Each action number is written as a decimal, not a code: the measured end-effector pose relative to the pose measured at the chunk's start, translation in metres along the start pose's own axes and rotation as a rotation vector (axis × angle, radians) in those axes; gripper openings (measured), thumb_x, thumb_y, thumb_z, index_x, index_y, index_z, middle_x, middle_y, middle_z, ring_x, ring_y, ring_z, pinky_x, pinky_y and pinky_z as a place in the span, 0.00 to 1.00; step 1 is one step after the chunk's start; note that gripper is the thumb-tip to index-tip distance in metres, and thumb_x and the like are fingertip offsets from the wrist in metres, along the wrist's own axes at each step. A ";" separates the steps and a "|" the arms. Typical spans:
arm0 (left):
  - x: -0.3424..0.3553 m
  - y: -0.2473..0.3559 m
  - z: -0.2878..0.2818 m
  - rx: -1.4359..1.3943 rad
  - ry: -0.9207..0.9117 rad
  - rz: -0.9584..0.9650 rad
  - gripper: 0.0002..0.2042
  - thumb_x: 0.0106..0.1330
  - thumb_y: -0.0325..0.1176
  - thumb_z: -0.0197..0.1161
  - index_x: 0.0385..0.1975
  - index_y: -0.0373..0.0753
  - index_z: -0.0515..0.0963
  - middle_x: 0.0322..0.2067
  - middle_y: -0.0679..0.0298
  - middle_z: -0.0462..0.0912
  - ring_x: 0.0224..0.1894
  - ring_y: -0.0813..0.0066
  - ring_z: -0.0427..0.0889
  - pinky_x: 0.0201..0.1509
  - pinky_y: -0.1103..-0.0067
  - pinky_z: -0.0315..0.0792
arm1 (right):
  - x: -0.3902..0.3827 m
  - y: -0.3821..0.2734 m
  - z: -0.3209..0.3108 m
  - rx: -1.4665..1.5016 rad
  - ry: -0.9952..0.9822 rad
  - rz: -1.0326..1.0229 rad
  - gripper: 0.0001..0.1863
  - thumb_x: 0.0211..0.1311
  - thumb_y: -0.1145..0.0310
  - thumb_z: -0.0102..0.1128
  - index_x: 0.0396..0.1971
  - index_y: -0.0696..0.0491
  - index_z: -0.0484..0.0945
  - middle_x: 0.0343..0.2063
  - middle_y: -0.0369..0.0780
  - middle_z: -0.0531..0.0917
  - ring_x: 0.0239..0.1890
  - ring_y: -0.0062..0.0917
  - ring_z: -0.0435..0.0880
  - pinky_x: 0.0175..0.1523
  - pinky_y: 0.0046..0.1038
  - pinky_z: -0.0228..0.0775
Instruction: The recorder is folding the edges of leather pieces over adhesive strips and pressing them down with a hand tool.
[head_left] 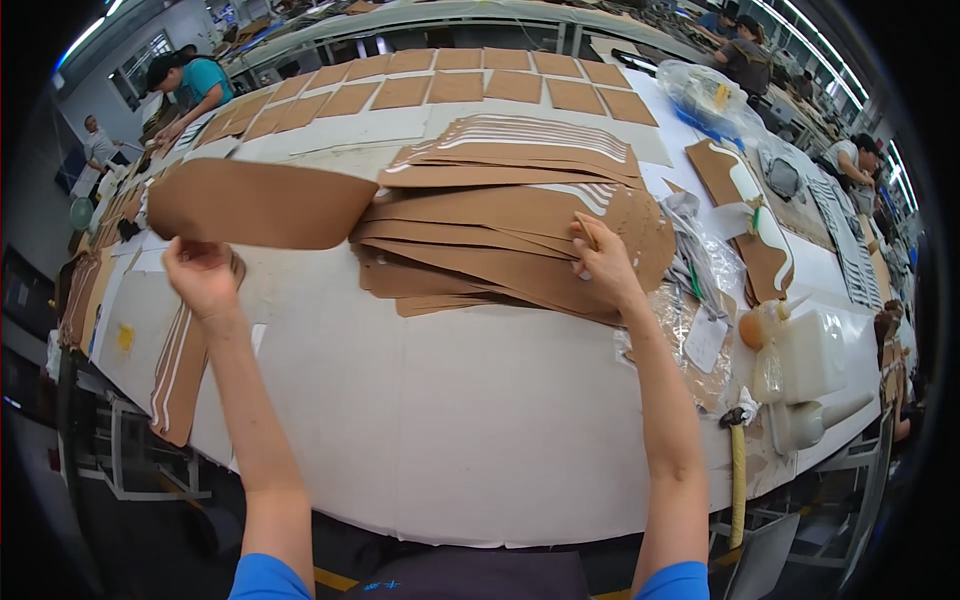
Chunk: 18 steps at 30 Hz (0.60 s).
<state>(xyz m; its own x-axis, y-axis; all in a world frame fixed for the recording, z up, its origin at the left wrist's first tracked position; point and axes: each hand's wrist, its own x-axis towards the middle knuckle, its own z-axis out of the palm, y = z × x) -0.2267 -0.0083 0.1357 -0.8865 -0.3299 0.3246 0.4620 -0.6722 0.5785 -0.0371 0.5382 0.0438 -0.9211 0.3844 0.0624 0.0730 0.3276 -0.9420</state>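
At the left, my left hand (205, 278) pinches the lower edge of a flat brown panel (265, 205) with rounded corners, held up above the table. My right hand (606, 262) is over the right part of a fanned pile of brown panels (470, 255). Its fingers are curled together; whether something small sits between them is hard to make out. White curved stripes mark the panels near those fingers. Just behind lies another overlapping stack of brown panels (530, 150) with white-striped edges.
Brown rectangular pieces (455, 88) lie in rows at the back. Striped strips (180, 375) rest at the left edge. On the right are plastic bags (700, 95), a grey cloth (690, 235), a white jug (815, 355) and a yellow-handled tool (738, 480). Other people work farther off.
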 end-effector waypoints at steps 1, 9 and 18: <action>0.008 0.026 -0.002 -0.005 0.057 0.071 0.10 0.75 0.36 0.57 0.43 0.38 0.82 0.41 0.63 0.90 0.43 0.71 0.87 0.50 0.73 0.80 | -0.004 0.009 -0.012 -0.314 0.085 -0.136 0.17 0.71 0.70 0.61 0.57 0.57 0.81 0.57 0.41 0.83 0.39 0.34 0.88 0.46 0.35 0.80; -0.109 0.070 0.037 0.783 -0.279 0.087 0.07 0.77 0.33 0.55 0.44 0.37 0.78 0.34 0.73 0.74 0.35 0.85 0.71 0.42 0.84 0.67 | -0.138 -0.011 0.011 -0.786 -0.082 -0.112 0.22 0.62 0.55 0.72 0.52 0.51 0.82 0.42 0.43 0.83 0.49 0.44 0.85 0.52 0.44 0.76; -0.327 -0.036 0.044 0.757 -1.206 0.117 0.11 0.57 0.19 0.70 0.38 0.35 0.80 0.42 0.57 0.88 0.40 0.62 0.89 0.40 0.72 0.84 | -0.236 -0.046 0.045 0.623 -0.403 0.509 0.26 0.79 0.53 0.60 0.57 0.63 0.78 0.45 0.47 0.88 0.44 0.33 0.90 0.43 0.32 0.81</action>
<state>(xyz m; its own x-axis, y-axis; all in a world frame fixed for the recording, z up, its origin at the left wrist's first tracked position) 0.0478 0.1530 0.0418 -0.4554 0.6557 0.6022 0.7731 -0.0442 0.6328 0.1594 0.3941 0.0573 -0.9067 -0.0155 -0.4214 0.3965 -0.3718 -0.8394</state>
